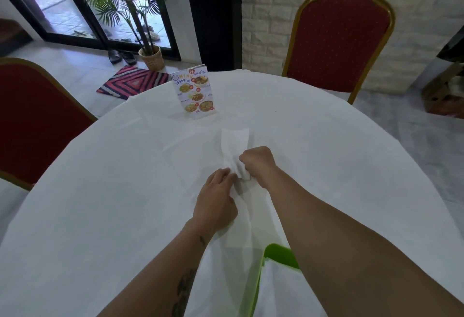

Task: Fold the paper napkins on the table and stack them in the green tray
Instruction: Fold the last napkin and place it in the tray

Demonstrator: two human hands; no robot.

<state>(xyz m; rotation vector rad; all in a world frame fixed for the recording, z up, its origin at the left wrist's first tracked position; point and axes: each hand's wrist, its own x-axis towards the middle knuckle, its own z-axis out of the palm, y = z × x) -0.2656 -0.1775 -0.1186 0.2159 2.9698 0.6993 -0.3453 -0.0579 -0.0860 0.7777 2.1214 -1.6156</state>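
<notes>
At nine o'clock a red upholstered chair (32,121) with a gold frame stands against the edge of the round table (125,191), which is covered with a white cloth. On the floor toward eleven o'clock lie a striped mat (130,83) and a pair of dark shoes (121,57), with a potted palm (150,58) beside them in front of the glass door. A standing menu card (194,92) with food photos sits on the table at about twelve o'clock.

Near the middle of the table, the left hand (216,201) has its fingers curled, pinching a long white paper napkin (234,141) that lies stretched from twelve toward six o'clock. The napkin's far end lies flat on the cloth just short of the menu card; its near end reaches down toward the tray. Just right of the left hand, the right hand (258,163) is closed in a fist around the bunched middle of the same napkin.

At six o'clock, partly hidden under the right forearm, is the green tray (278,254), with white napkin paper lying inside it. At one o'clock a second red chair (339,40) stands before a white brick wall.
</notes>
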